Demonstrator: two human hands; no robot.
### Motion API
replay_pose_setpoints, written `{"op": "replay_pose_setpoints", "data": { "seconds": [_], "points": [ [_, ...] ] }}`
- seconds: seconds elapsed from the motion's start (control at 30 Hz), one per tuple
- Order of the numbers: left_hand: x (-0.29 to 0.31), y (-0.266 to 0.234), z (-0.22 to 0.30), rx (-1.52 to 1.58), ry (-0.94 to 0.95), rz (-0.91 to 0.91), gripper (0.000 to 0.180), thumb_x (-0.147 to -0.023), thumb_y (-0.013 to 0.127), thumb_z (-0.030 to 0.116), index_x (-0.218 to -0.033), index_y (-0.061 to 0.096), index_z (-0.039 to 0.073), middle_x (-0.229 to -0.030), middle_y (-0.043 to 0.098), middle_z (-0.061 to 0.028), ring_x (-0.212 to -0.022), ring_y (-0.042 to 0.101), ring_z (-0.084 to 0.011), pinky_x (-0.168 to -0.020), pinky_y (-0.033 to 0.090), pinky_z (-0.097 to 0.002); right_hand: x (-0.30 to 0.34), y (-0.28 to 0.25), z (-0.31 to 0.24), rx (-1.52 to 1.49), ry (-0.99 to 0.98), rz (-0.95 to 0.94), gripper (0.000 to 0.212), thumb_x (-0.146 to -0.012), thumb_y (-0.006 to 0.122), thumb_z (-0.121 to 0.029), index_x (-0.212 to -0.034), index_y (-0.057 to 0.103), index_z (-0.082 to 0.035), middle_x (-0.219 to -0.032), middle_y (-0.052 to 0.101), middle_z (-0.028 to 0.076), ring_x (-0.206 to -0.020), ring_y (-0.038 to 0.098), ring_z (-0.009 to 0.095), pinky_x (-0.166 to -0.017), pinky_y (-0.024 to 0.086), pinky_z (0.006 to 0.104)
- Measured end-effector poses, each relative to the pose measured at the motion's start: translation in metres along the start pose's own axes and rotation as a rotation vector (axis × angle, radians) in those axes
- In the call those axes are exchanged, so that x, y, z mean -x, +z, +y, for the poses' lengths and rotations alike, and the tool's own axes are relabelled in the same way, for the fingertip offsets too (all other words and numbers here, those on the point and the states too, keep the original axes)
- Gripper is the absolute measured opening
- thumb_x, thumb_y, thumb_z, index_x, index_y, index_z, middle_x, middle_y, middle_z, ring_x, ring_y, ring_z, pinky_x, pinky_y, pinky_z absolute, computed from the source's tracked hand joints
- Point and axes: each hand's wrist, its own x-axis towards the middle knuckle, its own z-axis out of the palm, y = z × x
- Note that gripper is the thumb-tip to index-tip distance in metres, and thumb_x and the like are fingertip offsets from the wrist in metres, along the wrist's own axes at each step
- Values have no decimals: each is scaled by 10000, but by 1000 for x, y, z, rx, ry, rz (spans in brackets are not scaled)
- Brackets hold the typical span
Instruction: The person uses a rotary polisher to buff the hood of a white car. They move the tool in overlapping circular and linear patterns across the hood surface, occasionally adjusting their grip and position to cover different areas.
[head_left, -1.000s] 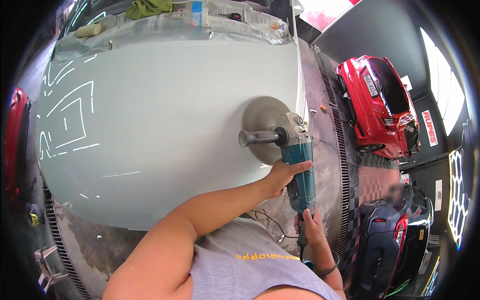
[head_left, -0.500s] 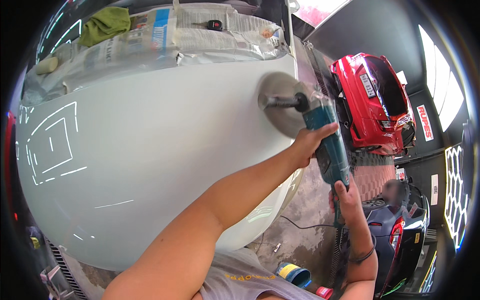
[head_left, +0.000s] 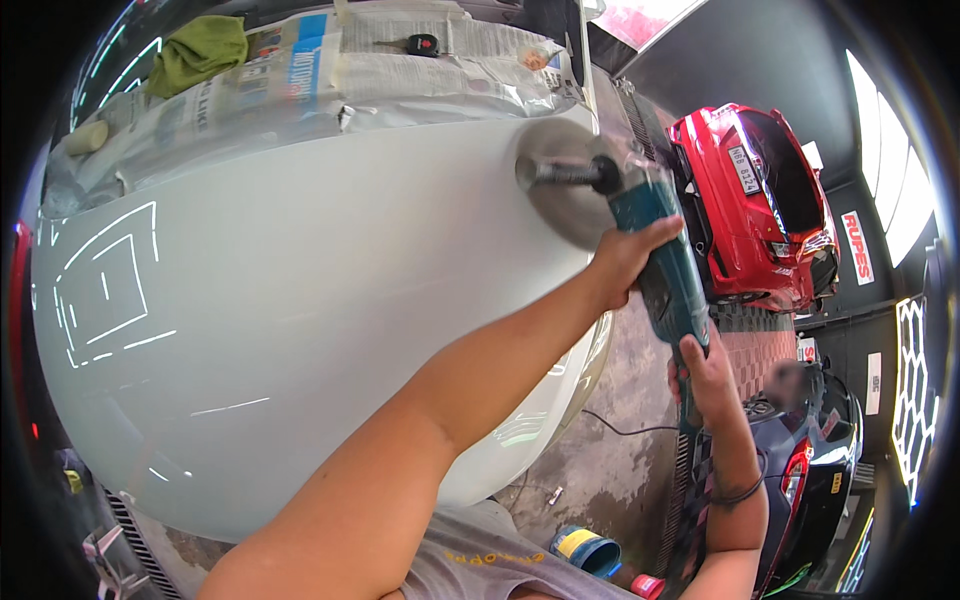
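Note:
A teal and black rotary polisher (head_left: 675,283) is in both my hands, at the far right edge of a glossy white car hood (head_left: 330,250). Its round pad (head_left: 562,208) is smeared by spinning and lies against the paint. My left hand (head_left: 628,262) wraps round the body just behind the head. Further back, my right hand (head_left: 710,372) is closed on the rear handle. The black side handle (head_left: 565,174) sticks out leftward over the pad, with no hand on it.
Newspaper (head_left: 260,75) covers the far side, with a green cloth (head_left: 198,55), a black car key (head_left: 422,44) and a cream cylinder (head_left: 87,138) on it. A cord (head_left: 625,431) trails above the floor. A blue bucket (head_left: 588,550), red car (head_left: 750,210) and dark car (head_left: 800,480) stand rightward.
The polisher and both hands have shifted slightly away from me along the hood's right edge. My grip is the same, and the pad is blurred in both frames.

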Motion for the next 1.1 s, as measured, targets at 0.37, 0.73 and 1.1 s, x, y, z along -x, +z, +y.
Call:
{"op": "replay_pose_setpoints", "data": {
  "seconds": [0.37, 0.73, 1.1],
  "points": [
    [77, -1, 43, -39, 36, 25, 625, -932, 830, 508, -1304, 652, 38, -1132, 752, -80, -992, 774, -222, -923, 629, -430, 35, 36, -42, -26, 34, -119, 549, -1063, 676, -553, -1311, 497, -98, -754, 587, 43, -573, 595, 144, -497, 496, 298],
    [246, -42, 103, 102, 349, 224, 471, -960, 844, 423, -1210, 674, 61, -1034, 743, -45, -933, 749, -188, -867, 631, -374, 76, 138, -100, 46, -119, -417, 598, -1083, 684, -435, -1467, 422, -59, -816, 599, 51, -602, 590, 117, -525, 501, 285],
    [388, -129, 227, 28, 634, 280, 563, -1035, 684, 586, -1291, 650, 85, -1148, 738, -105, -1080, 734, -262, -991, 608, -445, 100, 281, -174, 95, -494, -787, 1038, -985, 695, -74, -1754, -1, -59, -1214, 626, 176, -1079, 640, 253, -1006, 519, 392]
  ]
}}
